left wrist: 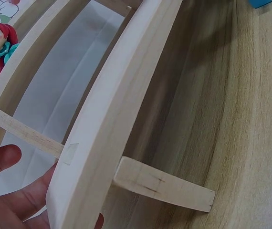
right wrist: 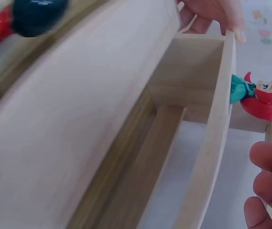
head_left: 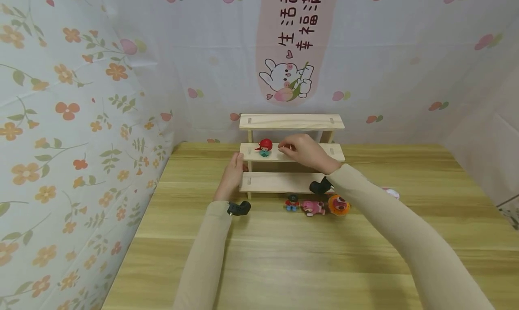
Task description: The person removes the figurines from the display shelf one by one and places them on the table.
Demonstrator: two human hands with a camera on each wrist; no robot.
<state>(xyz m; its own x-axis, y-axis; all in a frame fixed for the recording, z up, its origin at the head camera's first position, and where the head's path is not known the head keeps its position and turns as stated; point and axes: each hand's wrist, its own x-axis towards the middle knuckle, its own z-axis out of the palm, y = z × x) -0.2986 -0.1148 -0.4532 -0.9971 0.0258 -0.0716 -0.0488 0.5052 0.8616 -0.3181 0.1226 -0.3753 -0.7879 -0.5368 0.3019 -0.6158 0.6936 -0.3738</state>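
A three-tier wooden shelf (head_left: 292, 121) stands on the table against the backdrop. On the left part of its middle board sits a red-haired figurine (head_left: 265, 148) in a teal dress, upright. My left hand (head_left: 232, 175) grips the shelf's left end, with fingers around the lower board (left wrist: 86, 143) in the left wrist view. Over the middle board, just right of the figurine, hovers my right hand (head_left: 304, 151). Its fingers (right wrist: 269, 160) are loosely bent with nothing between them, apart from the figurine (right wrist: 265, 100) in the right wrist view.
In front of the shelf lie a dark-hatted figurine (head_left: 292, 202), a pink figurine (head_left: 313, 207) and an orange figurine (head_left: 339, 205). A white and pink item (head_left: 392, 193) shows partly behind my right forearm. Printed cloth (head_left: 202, 66) hangs behind and left of the wooden table (head_left: 284, 265).
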